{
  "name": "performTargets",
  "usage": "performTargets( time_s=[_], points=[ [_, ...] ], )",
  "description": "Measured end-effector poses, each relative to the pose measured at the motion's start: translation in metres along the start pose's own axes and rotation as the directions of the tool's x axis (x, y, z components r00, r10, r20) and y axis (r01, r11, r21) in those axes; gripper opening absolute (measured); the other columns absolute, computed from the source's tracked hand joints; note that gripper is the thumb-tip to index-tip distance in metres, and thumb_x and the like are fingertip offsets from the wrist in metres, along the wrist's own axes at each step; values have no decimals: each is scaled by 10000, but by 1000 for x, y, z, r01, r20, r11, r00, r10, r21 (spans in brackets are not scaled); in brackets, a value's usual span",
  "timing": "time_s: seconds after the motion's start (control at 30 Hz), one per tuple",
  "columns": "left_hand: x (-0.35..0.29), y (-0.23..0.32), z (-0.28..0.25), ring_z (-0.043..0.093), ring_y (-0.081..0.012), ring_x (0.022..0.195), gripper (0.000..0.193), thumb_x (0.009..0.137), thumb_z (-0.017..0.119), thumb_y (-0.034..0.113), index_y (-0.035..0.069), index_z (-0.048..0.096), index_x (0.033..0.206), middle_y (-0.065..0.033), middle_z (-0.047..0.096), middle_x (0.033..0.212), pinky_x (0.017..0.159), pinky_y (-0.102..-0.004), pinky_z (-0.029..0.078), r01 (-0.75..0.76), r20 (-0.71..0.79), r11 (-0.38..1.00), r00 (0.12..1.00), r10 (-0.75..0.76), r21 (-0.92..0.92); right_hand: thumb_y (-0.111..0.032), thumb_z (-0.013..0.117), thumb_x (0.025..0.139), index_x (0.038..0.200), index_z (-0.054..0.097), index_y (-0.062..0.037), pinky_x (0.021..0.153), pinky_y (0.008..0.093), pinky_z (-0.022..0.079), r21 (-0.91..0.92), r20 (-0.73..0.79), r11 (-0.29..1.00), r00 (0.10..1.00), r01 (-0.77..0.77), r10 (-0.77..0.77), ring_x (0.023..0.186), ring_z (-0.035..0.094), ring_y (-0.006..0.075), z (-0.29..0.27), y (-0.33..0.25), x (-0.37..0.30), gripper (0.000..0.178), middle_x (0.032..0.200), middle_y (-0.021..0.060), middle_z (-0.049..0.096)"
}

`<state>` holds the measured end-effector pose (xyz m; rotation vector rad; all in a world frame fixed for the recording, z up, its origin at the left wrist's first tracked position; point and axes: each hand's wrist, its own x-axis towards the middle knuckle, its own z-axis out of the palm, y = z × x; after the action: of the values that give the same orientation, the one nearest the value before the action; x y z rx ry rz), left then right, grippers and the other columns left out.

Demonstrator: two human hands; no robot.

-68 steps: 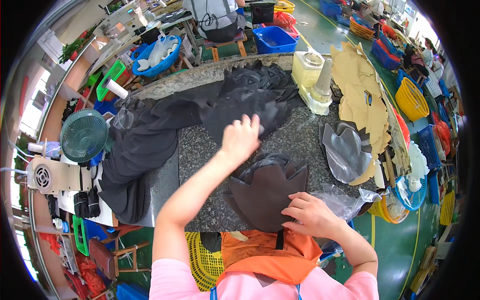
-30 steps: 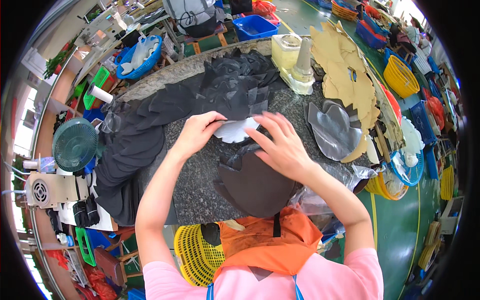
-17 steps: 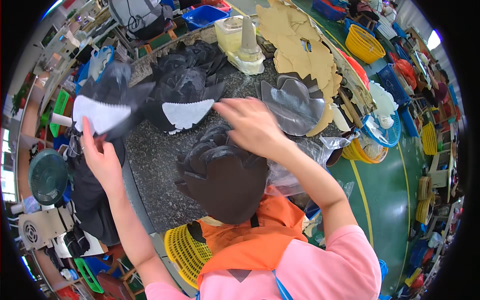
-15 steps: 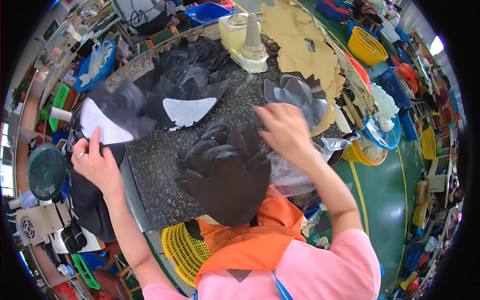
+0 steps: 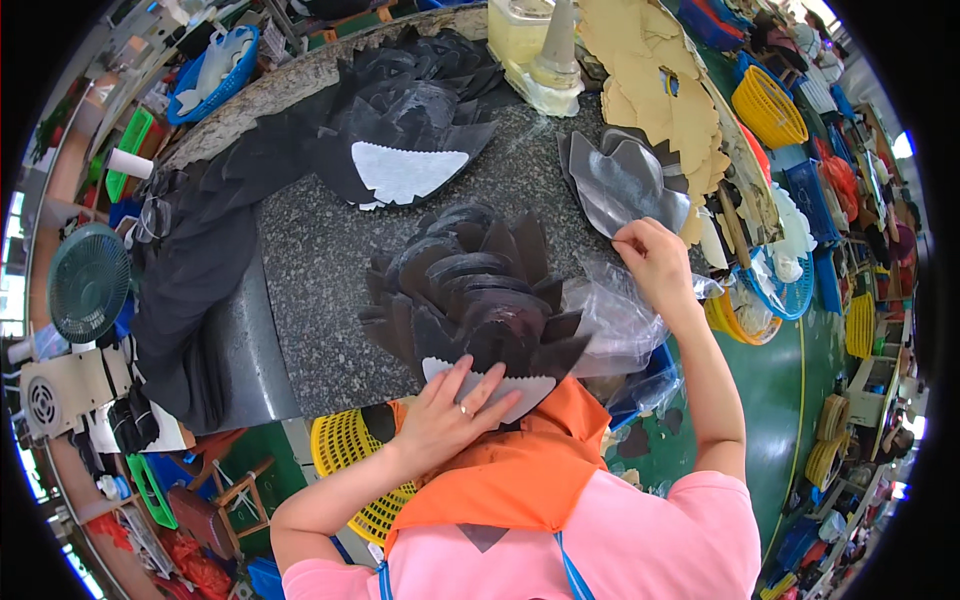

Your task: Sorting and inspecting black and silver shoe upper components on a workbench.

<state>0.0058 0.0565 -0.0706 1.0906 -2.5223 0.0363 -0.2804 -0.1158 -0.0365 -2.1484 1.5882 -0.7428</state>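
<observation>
Head: left fingers on white patch; right fingers perhaps touching sheet

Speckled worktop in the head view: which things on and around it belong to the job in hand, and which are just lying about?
In the job, it seems:
White zigzag-edged patch under the left hand
Pile of dark pieces that it lies on
Glossy grey piece at the right hand

Apparently just lying about:
Green fan
Clear plastic
Upper-right yellow basket
</observation>
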Motion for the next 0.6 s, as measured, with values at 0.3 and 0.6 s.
performTargets(
  time_s=[0.3,0.6],
  points=[
    [58,-15,-27,441,-391,1120,693,613,811,367,188,577,1241,-122,492,1270,877,-493,390,420,23,907,908,-419,-43,-48,637,808,877,646,40,615,273,536,441,496,722,815,-533,299,658,649,154,-19,-4,-1,112,778,112,683],
    [82,-21,-23,622,-285,782,189,779,687,57,30,665,965,-93,684,905,711,-349,488,405,-242,814,814,-528,-416,-51,577,893,931,603,35,712,261,529,653,562,628,826,-424,-28,814,653,130,33,-91,-18,98,876,85,675]
  ],
)
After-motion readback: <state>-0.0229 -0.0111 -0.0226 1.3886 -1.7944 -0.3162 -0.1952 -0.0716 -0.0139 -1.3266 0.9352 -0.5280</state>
